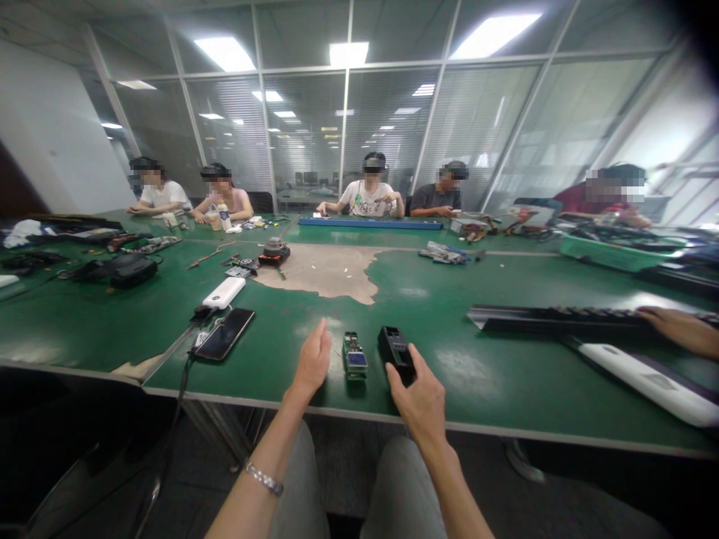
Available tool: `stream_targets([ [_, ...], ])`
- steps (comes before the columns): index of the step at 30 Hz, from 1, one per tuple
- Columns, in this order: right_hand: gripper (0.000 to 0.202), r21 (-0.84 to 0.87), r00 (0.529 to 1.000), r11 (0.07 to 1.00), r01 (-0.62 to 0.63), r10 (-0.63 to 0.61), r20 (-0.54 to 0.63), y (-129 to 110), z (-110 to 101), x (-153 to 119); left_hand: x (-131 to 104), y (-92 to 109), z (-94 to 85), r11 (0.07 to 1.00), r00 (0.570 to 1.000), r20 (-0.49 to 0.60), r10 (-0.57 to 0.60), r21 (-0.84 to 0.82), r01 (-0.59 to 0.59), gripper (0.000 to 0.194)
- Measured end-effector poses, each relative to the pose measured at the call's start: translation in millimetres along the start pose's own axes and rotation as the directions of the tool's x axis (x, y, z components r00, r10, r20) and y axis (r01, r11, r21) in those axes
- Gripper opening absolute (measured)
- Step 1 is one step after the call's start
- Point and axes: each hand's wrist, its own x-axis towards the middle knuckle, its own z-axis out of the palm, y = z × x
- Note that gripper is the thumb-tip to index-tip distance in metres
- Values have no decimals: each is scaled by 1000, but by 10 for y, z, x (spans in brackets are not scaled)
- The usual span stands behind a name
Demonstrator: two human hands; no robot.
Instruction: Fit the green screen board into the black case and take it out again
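Note:
On the green table (pixel 443 404) in front of me lies a small circuit board (pixel 355 358) with a bluish screen. Just left of it is my left hand (pixel 313 361), fingers stretched out and close together, holding nothing. To the board's right, my right hand (pixel 419 389) has its thumb and fingers around the near end of a black plastic housing (pixel 395 352). The housing looks like a device casing with cut-outs; its near end is partly hidden by the hand.
Left of me are a dark phone (pixel 226 334) and a white power bank (pixel 224 292) with cables. A long black rail (pixel 522 320), touched by another person's hand (pixel 682 329), and a white-and-black bar (pixel 645 378) lie right. Several people sit across the table. Pliers-like tools (pixel 443 253) lie farther back.

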Motion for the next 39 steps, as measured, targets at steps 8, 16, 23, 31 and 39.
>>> stream_targets([
  [8, 65, 6, 992, 992, 126, -126, 19, 49, 77, -58, 5, 7, -6, 999, 1000, 0, -28, -16, 28, 51],
  [16, 66, -13, 993, 994, 104, -103, 49, 57, 89, -79, 92, 15, 56, 985, 987, 37, -154, 88, 151, 58],
  [23, 67, -13, 998, 1000, 11, -10, 63, -51, 24, -53, 82, 61, 126, 977, 984, -2, -181, 112, 180, 61],
  [31, 65, 162, 1000, 986, 30, -30, -1, -590, -88, -16, -7, 97, 112, 988, 989, -32, -145, 48, 146, 60],
  [39, 63, 36, 993, 995, 97, -99, 66, -804, 143, -91, -20, 119, 80, 990, 988, -53, -142, -29, 141, 59],
])
